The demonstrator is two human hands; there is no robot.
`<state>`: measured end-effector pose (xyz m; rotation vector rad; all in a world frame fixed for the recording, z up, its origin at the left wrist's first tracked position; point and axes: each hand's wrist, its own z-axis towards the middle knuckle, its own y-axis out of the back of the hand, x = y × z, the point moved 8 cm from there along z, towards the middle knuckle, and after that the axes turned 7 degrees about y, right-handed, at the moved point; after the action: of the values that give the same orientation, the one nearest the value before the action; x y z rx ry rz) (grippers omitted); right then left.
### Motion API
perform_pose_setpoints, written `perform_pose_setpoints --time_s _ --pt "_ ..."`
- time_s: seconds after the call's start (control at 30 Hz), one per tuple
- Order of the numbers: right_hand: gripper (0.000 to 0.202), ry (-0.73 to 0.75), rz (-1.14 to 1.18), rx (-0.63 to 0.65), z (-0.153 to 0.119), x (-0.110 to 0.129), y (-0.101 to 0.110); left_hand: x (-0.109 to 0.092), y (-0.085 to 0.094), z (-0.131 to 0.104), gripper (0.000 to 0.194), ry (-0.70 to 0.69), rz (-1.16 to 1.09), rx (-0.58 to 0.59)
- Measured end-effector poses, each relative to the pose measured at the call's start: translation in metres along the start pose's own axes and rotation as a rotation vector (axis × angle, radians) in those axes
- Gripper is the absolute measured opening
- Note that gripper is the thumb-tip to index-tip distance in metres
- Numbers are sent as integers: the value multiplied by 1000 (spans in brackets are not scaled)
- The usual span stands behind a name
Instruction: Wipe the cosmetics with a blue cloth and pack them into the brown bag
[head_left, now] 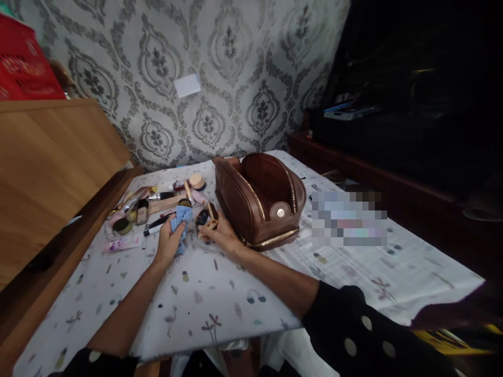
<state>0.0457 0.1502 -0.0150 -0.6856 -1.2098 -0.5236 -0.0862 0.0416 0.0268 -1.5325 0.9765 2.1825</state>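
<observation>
My left hand (170,242) is closed on a crumpled light blue cloth (182,222), just above the patterned table cover. In my right hand (219,233) is a small dark, gold-edged compact (207,215), which looks open; its details are blurred. Right beside that hand stands a brown toiletry bag (259,204), its zipped top wide open. Left of my hands lies a cluster of makeup: a foundation bottle (142,210), a dark round jar (122,225), a pink tube (122,244), a beige-topped jar (197,181) and several brushes and tubes.
The white printed cloth (220,309) covers the table. A wooden cabinet (58,157) borders it on the left, with a red box (27,63) on top. Dark furniture (338,162) stands along the right. A blurred-out item (349,219) lies right of the bag. Behind is a patterned wall (231,68).
</observation>
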Motion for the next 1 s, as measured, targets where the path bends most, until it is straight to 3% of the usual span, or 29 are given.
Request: perform_pose_setpoints --time_s 0.13,0.27,0.33,0.5,0.63,0.77,0.9,1.0 --pt "38 -72 37 51 1 -5 -5 3 15 7 39 -57 99 -107" --pt "33 -63 -7 50 4 -6 -5 -13 35 19 48 -273 249 -231" --pt "32 -58 -38 44 4 -6 -3 -22 35 28 54 -312 404 -232" --pt "38 -25 -100 -4 2 0 3 -37 0 48 68 -342 1034 -31" --pt "42 38 -256 2 -1 6 5 -38 -13 51 63 -350 1270 109" --pt "44 151 -462 -25 -2 14 8 -27 11 51 55 -252 1355 63" --pt "46 212 -524 12 -5 20 4 -10 42 47 49 -155 1329 39" --pt "45 244 -567 15 -5 21 4 -4 54 48 47 -123 1307 19"
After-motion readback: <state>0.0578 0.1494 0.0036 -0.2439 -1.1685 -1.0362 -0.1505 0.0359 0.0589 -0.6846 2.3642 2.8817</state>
